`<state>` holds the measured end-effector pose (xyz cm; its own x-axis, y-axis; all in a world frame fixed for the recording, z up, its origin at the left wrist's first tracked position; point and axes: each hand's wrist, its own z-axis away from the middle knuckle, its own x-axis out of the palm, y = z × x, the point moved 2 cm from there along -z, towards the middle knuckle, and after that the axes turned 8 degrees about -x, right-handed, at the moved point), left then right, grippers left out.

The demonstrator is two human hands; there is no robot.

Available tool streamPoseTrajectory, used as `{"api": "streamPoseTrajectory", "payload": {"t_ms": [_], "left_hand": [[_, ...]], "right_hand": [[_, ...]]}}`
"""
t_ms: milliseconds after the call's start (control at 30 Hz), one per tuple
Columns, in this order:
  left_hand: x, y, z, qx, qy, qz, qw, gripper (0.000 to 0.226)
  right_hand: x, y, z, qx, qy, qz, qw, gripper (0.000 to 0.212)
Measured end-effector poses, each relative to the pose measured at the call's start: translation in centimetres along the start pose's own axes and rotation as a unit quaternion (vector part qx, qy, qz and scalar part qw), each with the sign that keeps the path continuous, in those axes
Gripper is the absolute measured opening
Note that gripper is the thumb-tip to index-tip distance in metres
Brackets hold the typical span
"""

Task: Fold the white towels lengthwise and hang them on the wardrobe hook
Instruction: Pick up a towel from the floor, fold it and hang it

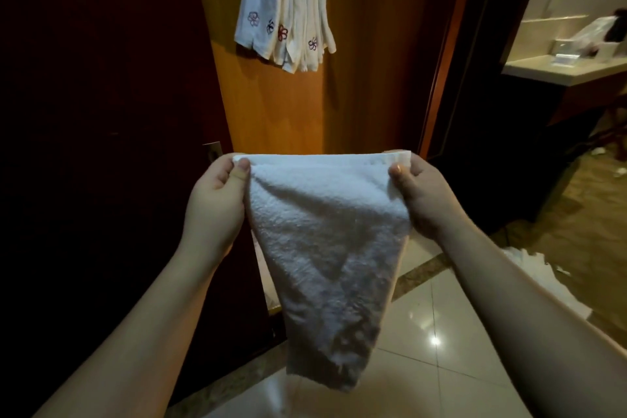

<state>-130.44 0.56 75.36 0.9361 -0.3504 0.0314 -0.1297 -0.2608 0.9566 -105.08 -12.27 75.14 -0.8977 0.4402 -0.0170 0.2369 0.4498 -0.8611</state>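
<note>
A white terry towel (325, 248) hangs in front of me, stretched between both hands by its top edge and tapering down to a point near the floor. My left hand (217, 197) pinches the top left corner between thumb and fingers. My right hand (417, 193) pinches the top right corner the same way. Above, several white towels (288, 7) with small embroidered flowers hang bunched together against the orange wardrobe panel (356, 85). The hook that holds them is cut off by the top of the frame.
A dark wooden door (101, 112) stands to the left. On the right is a dark doorway and a pale counter (559, 68) with boxes and bags. Glossy floor tiles (424, 332) lie below, with white cloth or paper (529, 268) heaped at the right.
</note>
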Motion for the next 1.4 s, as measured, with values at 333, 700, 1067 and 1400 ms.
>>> {"api": "streamPoseTrajectory", "payload": {"t_ms": [333, 700, 1067, 1400], "left_hand": [[0.9, 1.1, 0.5, -0.006, -0.050, 0.001, 0.999, 0.022], [1.3, 1.2, 0.6, -0.069, -0.009, 0.028, 0.997, 0.029], [5.1, -4.3, 8.9, -0.135, 0.093, -0.036, 0.986, 0.027], [7.1, -2.0, 11.9, -0.103, -0.007, -0.021, 0.994, 0.021]], "right_hand": [[-2.9, 2.1, 0.4, 0.186, -0.188, -0.100, 0.959, 0.060], [-0.5, 1.8, 1.0, 0.217, -0.039, -0.149, 0.964, 0.033], [6.1, 3.0, 10.9, 0.276, 0.088, 0.032, 0.957, 0.061], [8.4, 0.6, 11.3, 0.224, 0.055, -0.077, 0.970, 0.042]]}}
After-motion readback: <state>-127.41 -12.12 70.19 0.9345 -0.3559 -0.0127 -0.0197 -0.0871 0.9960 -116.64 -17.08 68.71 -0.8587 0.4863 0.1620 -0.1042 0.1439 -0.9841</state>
